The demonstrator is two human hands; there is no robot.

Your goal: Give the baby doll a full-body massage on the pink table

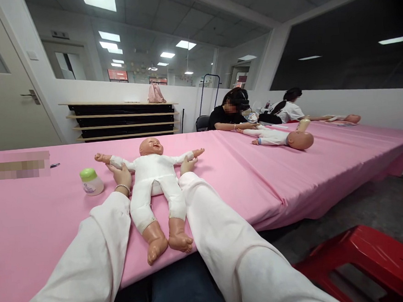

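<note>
A baby doll with a white cloth body lies on its back on the pink-covered table, its feet toward me at the near edge. Its arms are stretched out to both sides. My left hand, with a beaded bracelet at the wrist, is closed around the doll's arm on the left. On the other side, my right hand grips the other arm; its fingers are partly hidden. Left of the doll stands a small clear bottle with a green lid, close to my left hand but apart from it.
Pink cloth covers the long table. Farther right lies another doll, with a co-worker beside it and a second person beyond. A red stool stands at lower right. A blurred patch covers something at left.
</note>
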